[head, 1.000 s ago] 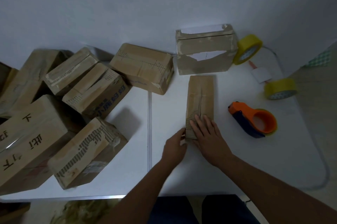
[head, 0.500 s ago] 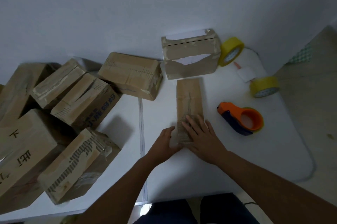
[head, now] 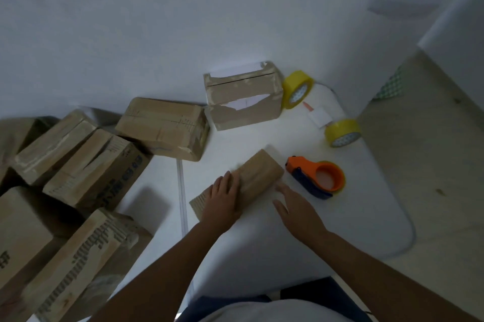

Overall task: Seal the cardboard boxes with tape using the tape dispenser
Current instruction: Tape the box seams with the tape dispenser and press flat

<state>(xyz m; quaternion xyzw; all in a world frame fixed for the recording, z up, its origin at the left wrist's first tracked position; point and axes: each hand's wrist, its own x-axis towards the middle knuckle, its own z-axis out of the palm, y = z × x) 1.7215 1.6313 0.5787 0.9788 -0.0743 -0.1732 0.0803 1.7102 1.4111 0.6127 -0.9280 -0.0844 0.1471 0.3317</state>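
Left hand [head: 224, 196] lies on the small box [head: 251, 180], fingers over its top, box angled on the table [head: 353, 217]. Right hand [head: 293, 206] flat, fingers spread, just right of the box, holding nothing. Dispenser [head: 318, 177] lies just beyond the right fingertips, nothing between. Two tape rolls [head: 341, 133] farther out; box pile [head: 86, 172] left of the grip.

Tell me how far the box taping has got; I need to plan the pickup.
Done: no box shows clearly fresh tape, so I cannot count any as finished. In hand: the left hand rests on the small box, which lies at an angle, while the right hand is open beside it, short of the tape dispenser. Left: the pile of boxes on the left, with two spare yellow rolls waiting.
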